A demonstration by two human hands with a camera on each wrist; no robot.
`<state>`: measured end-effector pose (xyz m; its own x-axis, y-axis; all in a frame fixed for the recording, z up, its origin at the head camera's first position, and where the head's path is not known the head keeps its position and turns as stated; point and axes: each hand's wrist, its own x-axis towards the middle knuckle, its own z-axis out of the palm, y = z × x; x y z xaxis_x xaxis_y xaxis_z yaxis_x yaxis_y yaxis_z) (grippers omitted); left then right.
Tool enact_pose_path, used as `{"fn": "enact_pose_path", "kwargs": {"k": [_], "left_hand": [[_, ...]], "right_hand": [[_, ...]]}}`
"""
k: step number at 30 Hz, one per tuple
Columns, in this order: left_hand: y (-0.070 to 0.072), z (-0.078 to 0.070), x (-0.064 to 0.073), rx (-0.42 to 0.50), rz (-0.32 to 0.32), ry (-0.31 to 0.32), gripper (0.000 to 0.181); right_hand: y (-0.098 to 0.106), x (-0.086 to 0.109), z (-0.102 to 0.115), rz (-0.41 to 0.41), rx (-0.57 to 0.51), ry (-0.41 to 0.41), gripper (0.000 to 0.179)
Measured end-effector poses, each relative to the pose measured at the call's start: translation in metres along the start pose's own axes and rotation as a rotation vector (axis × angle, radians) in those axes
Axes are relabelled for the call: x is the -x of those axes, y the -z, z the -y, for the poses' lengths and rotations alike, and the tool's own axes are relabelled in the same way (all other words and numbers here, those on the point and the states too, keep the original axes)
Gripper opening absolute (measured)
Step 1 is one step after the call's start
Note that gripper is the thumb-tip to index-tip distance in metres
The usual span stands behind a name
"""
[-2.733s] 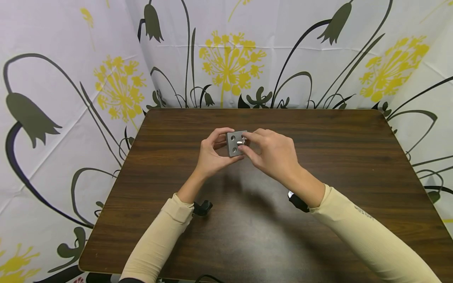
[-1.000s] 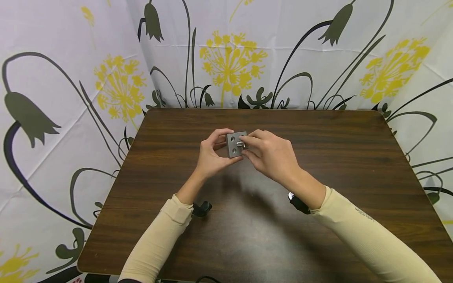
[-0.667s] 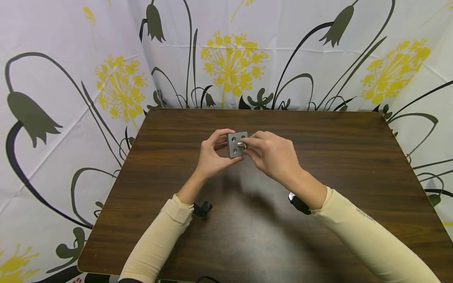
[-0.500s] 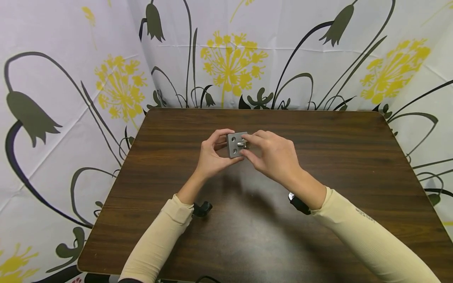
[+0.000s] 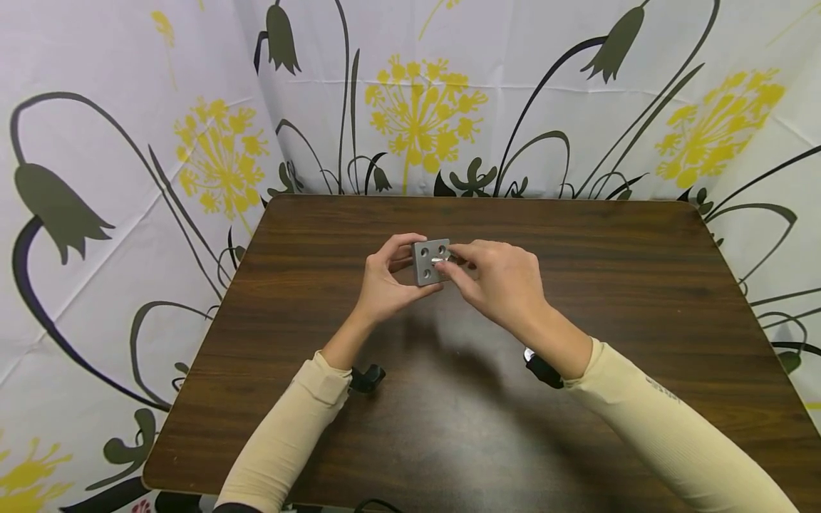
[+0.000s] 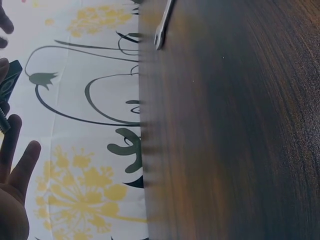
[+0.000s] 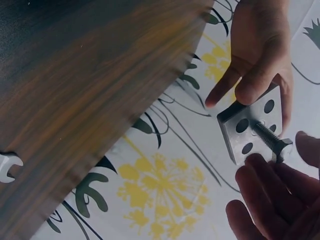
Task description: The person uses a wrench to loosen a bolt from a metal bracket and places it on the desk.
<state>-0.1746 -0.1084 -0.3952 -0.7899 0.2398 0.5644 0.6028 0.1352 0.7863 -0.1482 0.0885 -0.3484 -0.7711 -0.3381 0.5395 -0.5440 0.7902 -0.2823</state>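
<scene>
A square grey metal plate [image 5: 421, 263] with several holes is held up over the table by my left hand [image 5: 378, 288], thumb along its lower edge and fingers at its upper edge and behind it. A hex-head bolt [image 7: 270, 137] stands in the plate's middle, with a stretch of bare thread between plate and bolt head. My right hand [image 5: 507, 281] has thumb and fingertips curled around the bolt's head. In the right wrist view, fingers [image 7: 265, 187] lie below the head and the thumb close beside it. The left wrist view catches the plate [image 6: 10, 82] only at its edge.
Below the hands is a dark wood-grain table [image 5: 288, 342]. An open-ended wrench [image 7: 7, 167] lies on it, its end also showing in the left wrist view. A flower-printed white cloth [image 5: 321, 107] hangs behind. A black cable [image 5: 378, 504] shows at the near edge.
My right fingers have shifted around the bolt: the thumb now lies over it and the index finger has drawn back. The left hand and plate stay nearly still.
</scene>
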Motion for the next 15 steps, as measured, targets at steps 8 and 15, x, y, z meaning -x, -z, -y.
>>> {"fn": "enact_pose_path", "kwargs": {"k": [8, 15], "left_hand": [[0.0004, 0.0004, -0.0007, 0.002, 0.000, 0.003, 0.064], [0.0005, 0.0008, -0.0020, -0.010, 0.001, -0.007, 0.064]], "right_hand": [[-0.0002, 0.0007, -0.0014, 0.023, -0.025, 0.085, 0.025], [0.0003, -0.0004, -0.0014, 0.014, -0.006, -0.013, 0.027]]}}
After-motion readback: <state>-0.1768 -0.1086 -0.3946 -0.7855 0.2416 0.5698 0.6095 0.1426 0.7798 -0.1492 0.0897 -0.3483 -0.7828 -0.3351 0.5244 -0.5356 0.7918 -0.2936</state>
